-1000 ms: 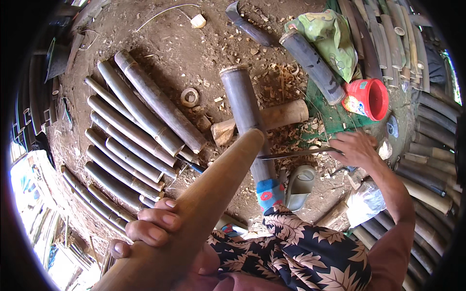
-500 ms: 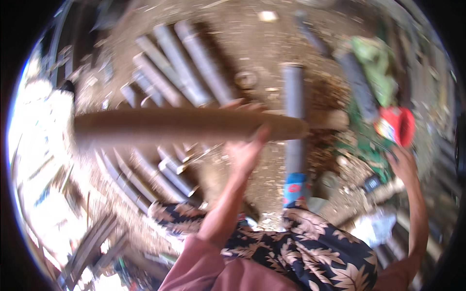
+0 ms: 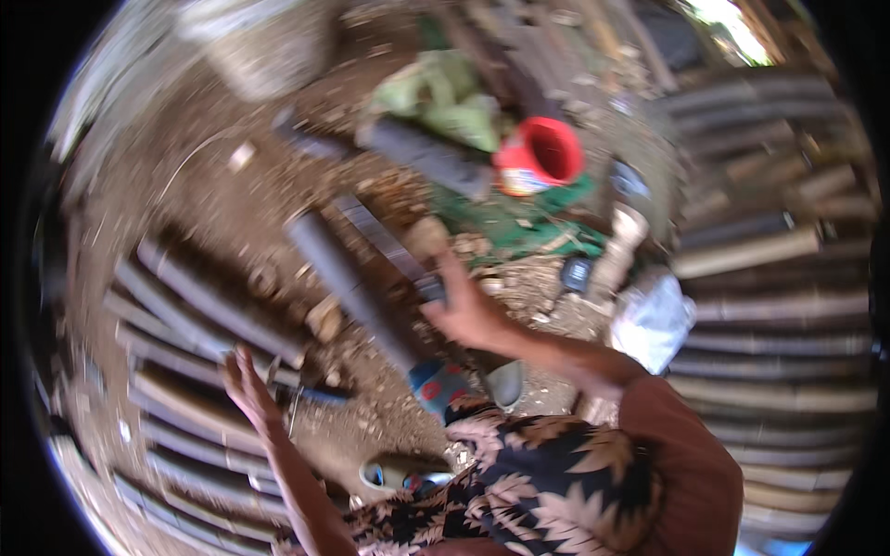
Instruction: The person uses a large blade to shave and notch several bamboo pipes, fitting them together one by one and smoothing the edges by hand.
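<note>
My right hand [image 3: 456, 301] is closed round the dark handle of a long, flat-bladed tool [image 3: 378, 236]. Motion blur leaves unclear whether it is a saw or a large knife. Its blade points away, beside a thick grey pole [image 3: 345, 283]. That pole reaches forward from my blue-and-red sock [image 3: 438, 385]. On the left, my left hand [image 3: 248, 385] is empty, its fingers stretched out over a row of cut poles [image 3: 190, 357]. Close to that hand, a tool with a blue handle [image 3: 323, 396] lies on the ground.
A red tub [image 3: 540, 156], green sacking [image 3: 436, 97] and another grey pole [image 3: 426, 157] lie ahead. Many stacked poles [image 3: 769, 398] fill the right side, with a clear plastic bag [image 3: 654, 322] before them. A large pale bucket [image 3: 264, 46] stands far left. Wood chips litter the dirt floor.
The brown pole has left my left hand, which is now lower left and empty. My right hand has come inward with the bladed tool. The view has turned right.
</note>
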`<state>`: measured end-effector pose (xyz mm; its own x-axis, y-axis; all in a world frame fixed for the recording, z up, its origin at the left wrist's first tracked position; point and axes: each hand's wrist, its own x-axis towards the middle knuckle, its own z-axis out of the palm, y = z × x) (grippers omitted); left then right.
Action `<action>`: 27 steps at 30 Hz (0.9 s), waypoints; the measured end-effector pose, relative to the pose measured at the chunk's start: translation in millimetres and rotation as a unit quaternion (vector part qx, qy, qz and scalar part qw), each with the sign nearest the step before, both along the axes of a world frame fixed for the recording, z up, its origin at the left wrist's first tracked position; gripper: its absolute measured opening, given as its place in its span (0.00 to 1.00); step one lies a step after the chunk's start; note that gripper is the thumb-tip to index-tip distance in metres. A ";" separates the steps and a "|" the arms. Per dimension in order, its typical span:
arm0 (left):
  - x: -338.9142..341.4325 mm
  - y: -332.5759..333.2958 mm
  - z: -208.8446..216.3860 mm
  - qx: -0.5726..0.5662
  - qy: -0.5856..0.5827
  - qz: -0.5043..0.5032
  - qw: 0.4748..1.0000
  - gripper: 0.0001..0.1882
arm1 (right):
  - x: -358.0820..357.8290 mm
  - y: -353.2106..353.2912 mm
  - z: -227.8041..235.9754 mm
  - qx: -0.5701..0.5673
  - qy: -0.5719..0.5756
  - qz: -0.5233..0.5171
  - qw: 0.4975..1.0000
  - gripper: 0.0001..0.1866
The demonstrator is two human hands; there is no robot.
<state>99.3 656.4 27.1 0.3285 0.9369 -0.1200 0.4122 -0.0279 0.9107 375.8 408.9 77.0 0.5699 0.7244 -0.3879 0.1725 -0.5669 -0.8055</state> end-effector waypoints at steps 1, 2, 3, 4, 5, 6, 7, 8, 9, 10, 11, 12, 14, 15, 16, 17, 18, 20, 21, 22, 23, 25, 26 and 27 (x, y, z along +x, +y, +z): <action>20.2 -34.0 -16.3 -0.223 -0.146 -0.017 0.964 0.21 | -23.2 19.6 7.2 0.036 -0.119 0.003 0.992 0.45; 37.7 -66.5 -33.5 -0.436 -0.264 -0.033 0.860 0.19 | -43.3 26.9 -15.0 0.165 -0.202 0.025 0.965 0.49; 79.5 -95.3 -11.4 -0.449 -0.267 -0.042 0.852 0.18 | -43.9 28.7 2.1 0.113 0.030 0.067 0.991 0.52; 108.3 -111.6 16.4 -0.464 -0.266 -0.054 0.843 0.17 | -43.6 16.0 7.9 0.158 -0.173 0.081 0.969 0.53; 111.1 -100.0 27.1 -0.422 -0.174 -0.058 0.888 0.15 | -29.5 -1.6 3.8 0.110 -0.159 -0.018 0.981 0.50; 92.9 -73.3 8.2 -0.467 -0.239 -0.068 0.849 0.12 | -1.9 -24.2 -4.0 0.068 -0.144 -0.106 0.981 0.47; 94.2 -66.0 21.8 -0.448 -0.217 -0.015 0.867 0.09 | 38.2 -84.2 -42.0 -0.020 -0.250 -0.175 0.952 0.41; 96.4 -60.6 36.0 -0.425 -0.193 0.036 0.883 0.06 | 75.6 -148.4 -78.3 -0.127 -0.334 -0.251 0.900 0.35; 89.3 -54.9 31.6 -0.413 -0.169 0.016 0.895 0.07 | 109.0 -221.7 -103.9 -0.233 -0.387 -0.329 0.829 0.30; 74.4 -38.0 24.8 -0.391 -0.149 0.007 0.908 0.08 | 108.0 -284.5 -115.3 -0.277 -0.456 -0.315 0.785 0.27; 63.4 -24.7 24.5 -0.378 -0.120 -0.026 0.918 0.08 | 104.0 -354.0 -117.6 -0.327 -0.522 -0.309 0.725 0.24; 40.6 -7.3 28.1 -0.348 -0.079 -0.039 0.933 0.08 | 82.7 -363.1 -120.4 -0.313 -0.402 -0.318 0.800 0.23; 6.1 16.5 22.1 -0.247 0.009 -0.100 0.964 0.10 | 25.5 -402.7 -121.1 -0.324 -0.271 -0.290 0.859 0.19; -1.1 24.2 6.5 -0.253 0.067 -0.098 0.960 0.08 | -26.6 -472.2 -134.1 -0.421 -0.390 -0.231 0.785 0.16; -20.4 35.5 1.7 -0.232 0.140 -0.076 0.960 0.08 | -46.7 -488.0 -132.1 -0.595 -0.084 -0.175 0.780 0.24; -83.7 65.3 -50.2 -0.138 0.159 -0.173 0.962 0.11 | -56.1 -510.8 -127.8 -0.584 0.059 -0.132 0.799 0.34; -152.2 91.3 -94.1 -0.017 0.180 -0.249 0.951 0.14 | -54.3 -515.4 -138.8 -0.576 0.084 -0.108 0.806 0.34; -180.1 97.7 -119.4 -0.029 0.148 -0.248 0.957 0.18 | -82.6 -529.6 -167.3 -0.547 0.003 -0.160 0.822 0.36; -124.5 77.8 -99.9 -0.162 0.078 -0.170 0.969 0.19 | -121.2 -546.9 -176.4 -0.522 -0.023 -0.217 0.824 0.37; -66.2 53.7 -73.8 -0.268 0.019 -0.079 0.960 0.20 | -161.3 -563.1 -185.3 -0.491 -0.040 -0.281 0.824 0.39; -33.2 47.5 -54.1 -0.245 0.043 -0.082 0.965 0.18 | -185.2 -575.4 -197.3 -0.447 -0.067 -0.328 0.829 0.41; -4.2 50.2 -36.9 -0.187 0.153 -0.106 0.964 0.17 | -209.7 -608.6 -211.3 -0.355 -0.109 -0.392 0.842 0.47; 10.7 55.9 -35.7 -0.130 0.152 -0.163 0.966 0.20 | -220.7 -584.8 -205.2 -0.309 -0.099 -0.419 0.848 0.45; 30.6 58.3 -17.4 -0.092 0.231 -0.199 0.948 0.20 | -223.7 -560.3 -186.1 -0.268 -0.091 -0.442 0.851 0.44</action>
<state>129.9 714.7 9.7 0.5243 0.6990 -0.4864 0.7588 -0.1242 0.6394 152.1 -151.4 -109.1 0.8864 -0.2724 -0.3743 -0.4185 -0.8173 -0.3962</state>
